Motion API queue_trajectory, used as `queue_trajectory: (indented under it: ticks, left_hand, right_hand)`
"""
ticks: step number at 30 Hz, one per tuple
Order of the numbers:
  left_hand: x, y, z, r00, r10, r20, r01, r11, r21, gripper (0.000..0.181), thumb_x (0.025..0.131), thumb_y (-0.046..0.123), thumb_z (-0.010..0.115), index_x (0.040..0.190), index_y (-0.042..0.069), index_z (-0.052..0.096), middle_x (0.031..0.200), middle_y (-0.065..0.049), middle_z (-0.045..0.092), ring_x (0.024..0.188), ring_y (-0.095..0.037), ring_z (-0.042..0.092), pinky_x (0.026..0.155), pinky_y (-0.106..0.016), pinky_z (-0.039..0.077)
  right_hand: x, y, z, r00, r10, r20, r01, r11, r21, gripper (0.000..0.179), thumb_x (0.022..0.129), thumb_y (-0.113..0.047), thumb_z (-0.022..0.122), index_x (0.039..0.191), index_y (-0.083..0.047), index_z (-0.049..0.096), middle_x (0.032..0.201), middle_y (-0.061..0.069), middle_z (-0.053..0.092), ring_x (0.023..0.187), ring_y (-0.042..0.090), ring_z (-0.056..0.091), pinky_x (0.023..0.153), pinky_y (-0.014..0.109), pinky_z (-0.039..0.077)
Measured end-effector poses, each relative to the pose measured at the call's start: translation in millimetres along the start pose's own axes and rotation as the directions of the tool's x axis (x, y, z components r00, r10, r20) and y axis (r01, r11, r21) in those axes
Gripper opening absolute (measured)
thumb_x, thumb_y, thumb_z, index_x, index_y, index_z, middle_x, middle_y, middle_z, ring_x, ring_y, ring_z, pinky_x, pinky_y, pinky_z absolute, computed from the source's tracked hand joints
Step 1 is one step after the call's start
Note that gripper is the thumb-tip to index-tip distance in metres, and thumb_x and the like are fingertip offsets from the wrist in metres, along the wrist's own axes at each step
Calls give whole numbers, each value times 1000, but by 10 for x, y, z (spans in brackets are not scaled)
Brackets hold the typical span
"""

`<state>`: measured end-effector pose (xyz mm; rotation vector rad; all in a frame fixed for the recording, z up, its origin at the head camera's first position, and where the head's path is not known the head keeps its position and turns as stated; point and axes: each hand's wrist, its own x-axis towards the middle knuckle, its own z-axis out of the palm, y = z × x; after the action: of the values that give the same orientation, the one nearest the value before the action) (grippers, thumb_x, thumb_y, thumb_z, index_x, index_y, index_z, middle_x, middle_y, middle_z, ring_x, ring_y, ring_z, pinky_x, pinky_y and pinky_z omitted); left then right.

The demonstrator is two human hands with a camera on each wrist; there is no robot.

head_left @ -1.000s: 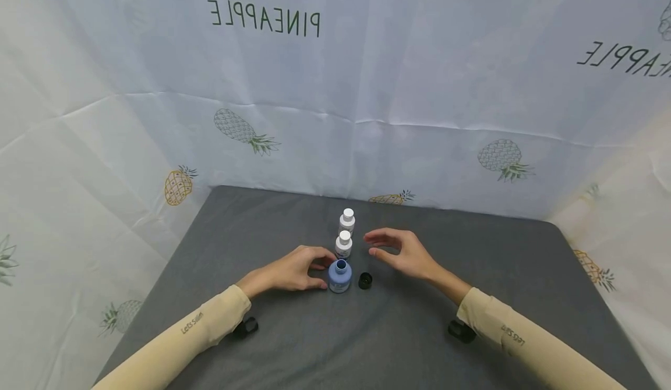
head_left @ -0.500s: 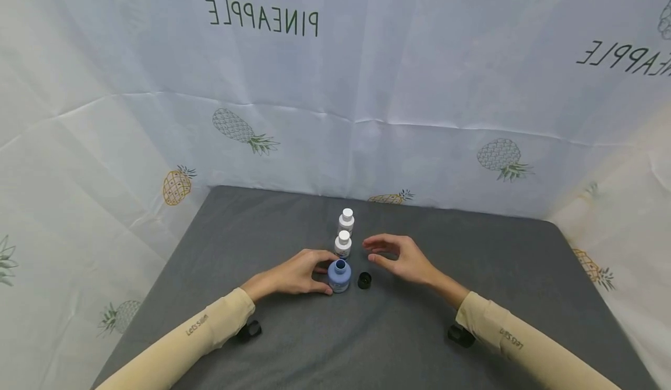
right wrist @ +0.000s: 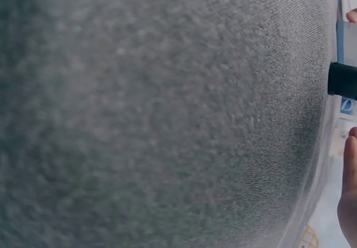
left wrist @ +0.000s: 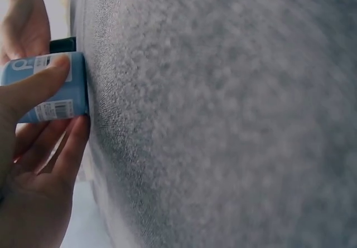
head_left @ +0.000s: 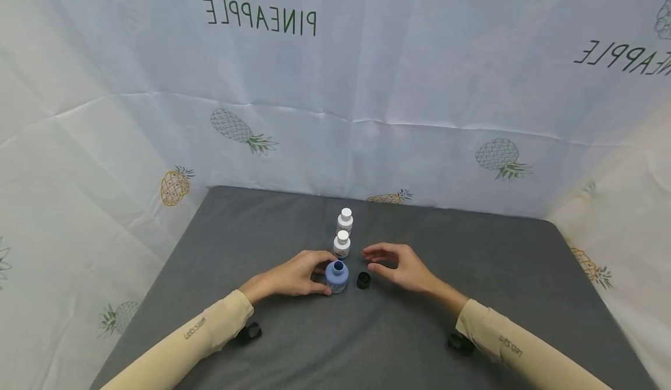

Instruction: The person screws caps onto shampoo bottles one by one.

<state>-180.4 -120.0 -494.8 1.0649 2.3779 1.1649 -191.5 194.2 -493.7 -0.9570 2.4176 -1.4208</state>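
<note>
A blue bottle [head_left: 336, 279] with an uncovered dark mouth stands upright on the grey cloth in the head view. My left hand [head_left: 301, 273] grips it from the left; in the left wrist view the thumb lies across its label [left wrist: 54, 110] and the fingers are on the other side. Just right of the bottle lies a black cap [head_left: 363, 280], its hollow side up. My right hand [head_left: 401, 266] hovers beyond the cap with loosely bent fingers and nothing in them. The right wrist view catches the cap [right wrist: 343, 81] and part of the right hand [right wrist: 348, 198].
Behind the blue bottle stand two white-capped bottles, a nearer one [head_left: 342, 245] and a farther one [head_left: 345, 222]. A pineapple-print curtain [head_left: 341, 87] hangs along the back and sides of the grey-covered table [head_left: 251, 221].
My left hand has moved in from beside the blue bottle and taken hold of it. The right hand has come slightly lower and nearer in the head view.
</note>
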Motion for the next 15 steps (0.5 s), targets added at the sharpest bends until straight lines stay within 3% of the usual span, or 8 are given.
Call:
queue_trajectory:
  ticks: [5,10,15]
  left_hand:
    - [-43,40,-39,1000,12,-1,-12,1000,4,52,90,10,90,135,1,66,132,-11,72,124,-22,72,101,-20,61]
    - [-93,57,-86,1000,12,-9,-12,1000,6,51,90,10,90,134,2,66,131,-10,72,122,-22,73,99,-22,63]
    - [-131,90,-157,1000,7,-15,-7,1000,23,51,90,13,90,135,3,66,129,-8,73,119,-22,74,99,-27,64]
  right_hand:
    - [-15,12,21,1000,27,4,-27,999,25,39,102,-14,77,137,2,70,134,19,77,119,34,77,105,33,63]
    - [-34,17,63,1000,13,28,-14,999,47,40,101,-12,78,136,6,70,131,22,77,118,38,76,104,35,63]
    - [-68,7,85,997,30,66,-30,1000,1,44,100,-19,80,137,3,70,132,18,77,120,35,76,106,39,62]
